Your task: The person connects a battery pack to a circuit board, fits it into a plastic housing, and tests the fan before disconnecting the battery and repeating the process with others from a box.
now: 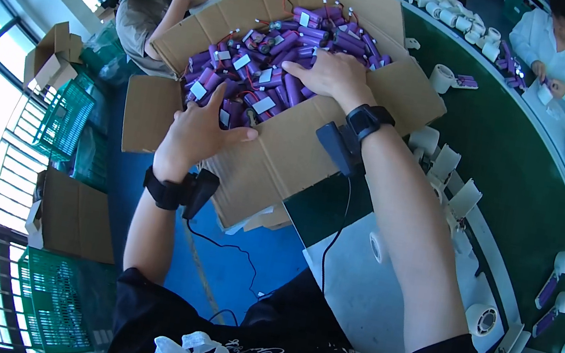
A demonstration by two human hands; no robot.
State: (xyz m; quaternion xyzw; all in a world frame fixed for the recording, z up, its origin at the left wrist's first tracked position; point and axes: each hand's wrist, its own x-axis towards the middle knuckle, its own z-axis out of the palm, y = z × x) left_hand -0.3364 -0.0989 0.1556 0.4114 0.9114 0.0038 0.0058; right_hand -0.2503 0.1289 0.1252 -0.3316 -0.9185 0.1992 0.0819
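Note:
A large open cardboard box (266,162) in front of me is heaped with purple battery packs (270,73). Many of the packs carry white labels, and thin wires with small connectors stick up among them. My left hand (196,134) is at the box's near left edge, thumb and forefinger spread beside the nearest packs; its other fingers are partly hidden. Over the right side of the heap lies my right hand (334,79), thumb stretched to the left, the fingertips partly out of sight. I see no pack lifted in either hand. Dark bands with small devices circle both wrists.
Right of the box, a curved green conveyor (506,177) bears white cylindrical housings (442,78). A grey work surface (350,263) lies under my right arm. Green crates (56,303) and cardboard cartons (77,217) line the left. Co-workers sit at the far left and far right.

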